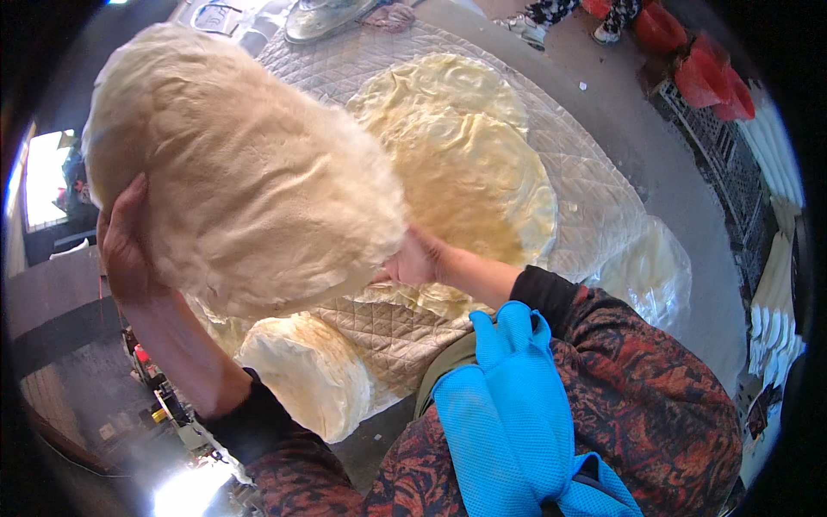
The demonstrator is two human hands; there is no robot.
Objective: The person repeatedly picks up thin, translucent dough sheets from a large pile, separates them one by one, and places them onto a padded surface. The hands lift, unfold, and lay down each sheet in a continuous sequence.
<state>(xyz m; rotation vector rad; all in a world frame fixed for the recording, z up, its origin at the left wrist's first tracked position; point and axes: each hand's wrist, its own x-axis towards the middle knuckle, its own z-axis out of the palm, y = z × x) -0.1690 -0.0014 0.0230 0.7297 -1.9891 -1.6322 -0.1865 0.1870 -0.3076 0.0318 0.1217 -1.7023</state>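
Observation:
I hold up a large, pale, round flatbread-like sheet above the left side of a quilted cloth. My left hand grips its left edge, thumb on the near face and the other fingers mostly hidden. My right hand has hold of the lower right edge, with its fingertips partly behind the sheet. Beyond the right hand, yellowish thin round flatbreads lie overlapping on the cloth, wrinkled at the edges. Nearer me, a thick pale stack of similar rounds rests by my left forearm.
A clear plastic bag lies at the cloth's right edge. At the far end are a round lid-like object and a crumpled pinkish bag. Red buckets, a black crate and another person's feet are beyond. Blue mesh fabric hangs before me.

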